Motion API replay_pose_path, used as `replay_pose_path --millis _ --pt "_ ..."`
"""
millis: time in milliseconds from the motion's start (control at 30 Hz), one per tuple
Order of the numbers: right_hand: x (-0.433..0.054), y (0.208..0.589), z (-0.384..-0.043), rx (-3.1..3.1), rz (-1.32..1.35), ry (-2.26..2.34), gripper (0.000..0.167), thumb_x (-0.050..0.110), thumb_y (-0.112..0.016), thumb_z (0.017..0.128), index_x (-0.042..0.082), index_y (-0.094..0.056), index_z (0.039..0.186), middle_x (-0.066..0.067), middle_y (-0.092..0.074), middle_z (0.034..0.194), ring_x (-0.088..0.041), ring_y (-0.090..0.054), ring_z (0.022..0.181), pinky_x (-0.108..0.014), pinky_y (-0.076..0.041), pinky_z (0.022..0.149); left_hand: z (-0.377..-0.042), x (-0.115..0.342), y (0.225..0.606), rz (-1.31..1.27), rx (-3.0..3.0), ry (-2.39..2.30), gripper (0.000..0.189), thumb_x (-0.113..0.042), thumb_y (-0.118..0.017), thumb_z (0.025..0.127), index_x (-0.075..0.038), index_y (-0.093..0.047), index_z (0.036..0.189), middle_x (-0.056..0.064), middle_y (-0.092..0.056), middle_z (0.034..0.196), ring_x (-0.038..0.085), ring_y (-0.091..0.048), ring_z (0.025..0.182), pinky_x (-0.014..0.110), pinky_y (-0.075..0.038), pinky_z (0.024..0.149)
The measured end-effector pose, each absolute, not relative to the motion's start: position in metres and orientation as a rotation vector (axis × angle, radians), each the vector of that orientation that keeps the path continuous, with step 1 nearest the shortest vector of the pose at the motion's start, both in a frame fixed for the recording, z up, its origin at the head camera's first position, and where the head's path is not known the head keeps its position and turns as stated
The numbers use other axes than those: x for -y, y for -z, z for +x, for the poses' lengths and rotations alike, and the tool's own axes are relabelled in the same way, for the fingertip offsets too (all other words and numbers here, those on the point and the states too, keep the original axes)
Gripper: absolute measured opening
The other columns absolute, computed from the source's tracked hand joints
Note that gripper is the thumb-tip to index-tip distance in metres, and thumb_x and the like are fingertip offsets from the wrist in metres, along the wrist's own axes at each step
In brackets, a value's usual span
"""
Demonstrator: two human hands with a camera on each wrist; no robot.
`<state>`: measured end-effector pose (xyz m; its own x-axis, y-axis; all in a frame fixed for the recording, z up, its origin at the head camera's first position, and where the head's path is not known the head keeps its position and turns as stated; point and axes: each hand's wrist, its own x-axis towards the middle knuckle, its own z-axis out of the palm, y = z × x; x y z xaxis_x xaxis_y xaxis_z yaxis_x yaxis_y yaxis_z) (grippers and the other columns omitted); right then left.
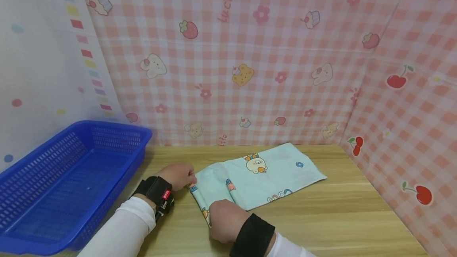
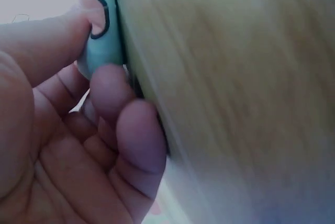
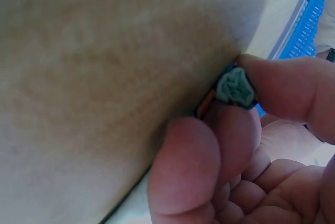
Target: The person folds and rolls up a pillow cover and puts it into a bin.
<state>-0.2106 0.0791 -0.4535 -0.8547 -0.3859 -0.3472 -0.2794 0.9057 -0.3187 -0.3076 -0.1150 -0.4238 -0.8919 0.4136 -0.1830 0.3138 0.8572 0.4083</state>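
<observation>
A mint-green cloth (image 1: 282, 175) with cartoon bear, rabbit and flower prints lies as a long strip on the wooden table, its left edge turned into a narrow roll. At the far end of that roll, my left hand (image 1: 178, 175) pinches it between thumb and fingers. My right hand (image 1: 225, 220) pinches the near end. The left wrist view shows the rolled edge (image 2: 107, 41) under the thumb, fingertips close to the tabletop. Seen from the right wrist, the spiral end of the roll (image 3: 235, 88) sits between thumb and fingers. A loose fold rises just right of the hands.
A blue plastic basket (image 1: 83, 169) with slotted sides stands left of my left arm. The wooden table (image 1: 321, 217) reaches back to a pink checked curtain (image 1: 228, 102). Another checked sheet (image 1: 410, 130) borders the right side.
</observation>
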Motion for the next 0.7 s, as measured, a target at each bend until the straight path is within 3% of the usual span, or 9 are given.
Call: replay_pose_path --millis 233,400,700 --pt "-0.075 0.422 -0.198 -2.642 -0.474 0.354 0.016 0.009 -0.072 0.088 0.012 -0.060 0.079 0.000 -0.055 0.071 -0.016 -0.049 0.059 -0.030 -0.041 0.054 -0.306 0.113 0.423 0.560 -2.826 -0.613 0.024 -0.015 -0.073 0.093 -0.015 -0.059 0.073 -0.004 -0.056 0.068 0.014 -0.049 0.061 0.027 -0.039 0.058" --pt "-0.077 0.434 -0.203 -2.635 -0.497 0.365 0.015 0.011 -0.072 0.087 0.013 -0.059 0.079 0.001 -0.055 0.071 -0.017 -0.050 0.060 -0.030 -0.042 0.054 -0.304 0.116 0.424 0.583 -2.813 -0.688 0.022 -0.011 -0.073 0.092 -0.015 -0.060 0.075 -0.004 -0.058 0.069 0.014 -0.050 0.063 0.027 -0.039 0.061" --pt "-0.081 0.462 -0.213 -2.681 -0.519 0.386 0.017 0.013 -0.073 0.083 0.015 -0.058 0.077 0.002 -0.054 0.069 -0.016 -0.050 0.057 -0.031 -0.041 0.051 -0.308 0.135 0.421 0.627 -2.693 -0.734 0.007 -0.019 -0.077 0.094 -0.016 -0.074 0.088 -0.005 -0.063 0.080 0.012 -0.048 0.065 0.027 -0.038 0.060"
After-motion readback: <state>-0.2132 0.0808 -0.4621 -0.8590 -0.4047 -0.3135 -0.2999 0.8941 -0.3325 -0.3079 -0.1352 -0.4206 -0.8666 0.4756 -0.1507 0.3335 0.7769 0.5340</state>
